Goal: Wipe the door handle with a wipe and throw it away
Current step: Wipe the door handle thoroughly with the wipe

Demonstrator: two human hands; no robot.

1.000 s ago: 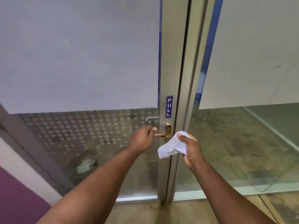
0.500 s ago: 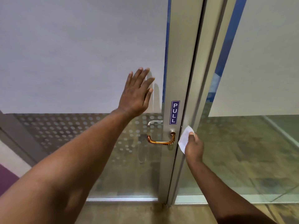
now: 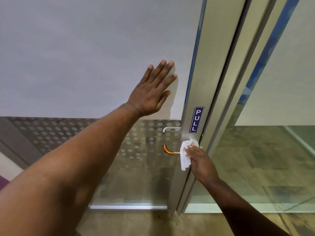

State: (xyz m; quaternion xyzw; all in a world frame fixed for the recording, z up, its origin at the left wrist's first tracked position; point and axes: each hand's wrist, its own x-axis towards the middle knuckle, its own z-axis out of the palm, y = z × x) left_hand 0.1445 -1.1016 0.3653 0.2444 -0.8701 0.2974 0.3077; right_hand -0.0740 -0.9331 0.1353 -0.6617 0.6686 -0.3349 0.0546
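Note:
A copper-coloured lever door handle [image 3: 168, 151] sticks out to the left from the door's metal stile [image 3: 202, 86], below a blue PULL sticker [image 3: 196, 119]. My right hand [image 3: 201, 163] presses a white wipe [image 3: 186, 155] against the handle's base on the stile; the wipe hides that end of the handle. My left hand [image 3: 152, 91] lies flat, fingers spread, on the frosted glass panel [image 3: 85, 57] up and left of the handle, holding nothing.
A second, silver handle [image 3: 170, 128] shows through the glass on the far side. The door frame [image 3: 242, 79] and a fixed glass panel [image 3: 276, 150] stand to the right. Floor runs along the bottom of the door.
My left hand let go of the handle and moved up flat onto the frosted glass. My right hand brought the wipe left onto the handle's base.

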